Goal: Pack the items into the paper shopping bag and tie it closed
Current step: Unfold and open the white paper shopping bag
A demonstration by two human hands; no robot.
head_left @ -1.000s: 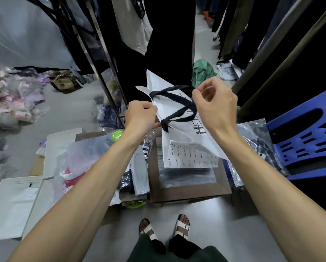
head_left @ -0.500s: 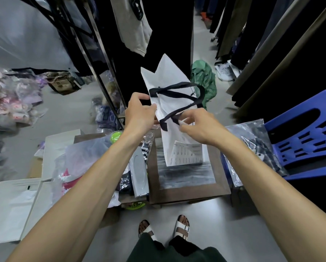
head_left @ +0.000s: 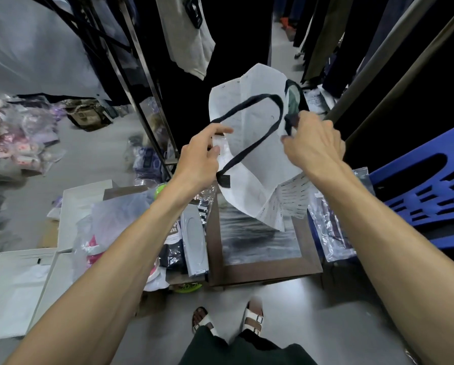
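We find the left hand (head_left: 198,160) at the near edge of the white paper bag (head_left: 249,159), thumb and forefinger pinching the paper where one end of the black ribbon handle (head_left: 257,138) meets it. The right hand (head_left: 314,146) is at the bag's far edge, fingers curled round a second black strap (head_left: 290,122). Both hands hold the bag up in the air, between them, tilted and slightly blurred.

We judge the task to be early or mid-way. The bag looks flat and slack, with no bulge we can read as contents, and the ribbons hang as open loops, not knotted. So the tie is not done, and packing looks unfinished too, though the inside of the bag is not visible to us.

Below the hands sits a brown framed board (head_left: 262,270) with a grey panel. Below the left forearm lies a heap of plastic-wrapped goods (head_left: 120,219) and a flat grey packet (head_left: 194,241); these may be the items to pack, but we cannot say which. Under the right forearm lies a clear bag of dark clothing (head_left: 333,233), with a blue plastic chair (head_left: 425,185) beyond it.

Hard to make out: the print on the bag's lower flap, the right fingertips behind the strap, and what the green shape behind the bag's top corner is. Hanging dark garments fill the space beyond the hands.
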